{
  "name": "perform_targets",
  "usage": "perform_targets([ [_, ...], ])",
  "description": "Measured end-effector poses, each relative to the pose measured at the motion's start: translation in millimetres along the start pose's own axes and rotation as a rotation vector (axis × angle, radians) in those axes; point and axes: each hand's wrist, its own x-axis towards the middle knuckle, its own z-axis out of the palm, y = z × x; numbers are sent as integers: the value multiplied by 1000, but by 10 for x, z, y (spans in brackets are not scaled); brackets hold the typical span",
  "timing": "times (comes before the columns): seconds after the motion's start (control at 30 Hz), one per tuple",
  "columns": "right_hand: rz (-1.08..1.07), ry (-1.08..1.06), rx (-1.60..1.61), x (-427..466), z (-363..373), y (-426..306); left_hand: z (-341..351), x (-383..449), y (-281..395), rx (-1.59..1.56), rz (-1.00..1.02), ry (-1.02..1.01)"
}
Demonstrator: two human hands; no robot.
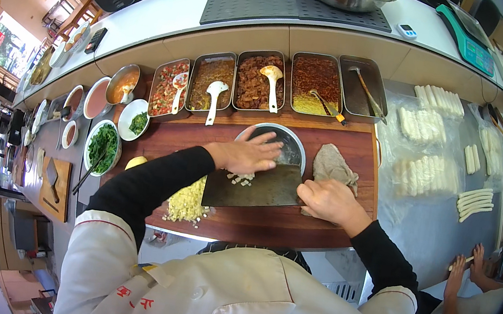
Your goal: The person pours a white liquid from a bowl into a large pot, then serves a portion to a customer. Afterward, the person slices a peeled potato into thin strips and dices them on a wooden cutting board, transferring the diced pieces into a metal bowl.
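Note:
My right hand [330, 201] grips the handle of a wide Chinese cleaver [250, 194], its blade lying broad and low over the wooden cutting board [269, 229]. Several small pale cubes [240, 179] show at the blade's upper left part. Fingers spread, my left hand [250, 152] hovers over the near left part of a round metal bowl [301, 146]; nothing shows in its grasp. The bowl's contents are partly hidden by hand and blade. Left of the cleaver lies a heap of diced pale-yellow vegetable [186, 203], partly behind my left sleeve. A crumpled grey cloth [333, 164] rests beside the bowl.
Steel trays of sauces and toppings [261, 80] with ladles line the board's far edge. Bowls of chopped greens [102, 146] stand left. On the right counter, dough strips [475, 204] and wrapped dough sticks [426, 175] lie near a co-worker's hands [466, 267] rolling dough.

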Motion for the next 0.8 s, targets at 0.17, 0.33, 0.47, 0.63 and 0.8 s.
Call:
perform_targets([
  [0.17,24,2,24,-139,-251,-10,2,-467,17,-93,96,161],
  [0.33,50,-35,-117,-196,-454,-75,145,-592,572,-130,273,58],
  [0.47,68,-32,-243,-264,-534,-190,245,-335,444,-191,214,123],
  [0.63,137,-36,-282,-378,-547,-308,311,-123,207,-154,150,174],
  [0.8,241,-46,-299,-633,-651,-579,380,-71,-87,-136,82,162],
])
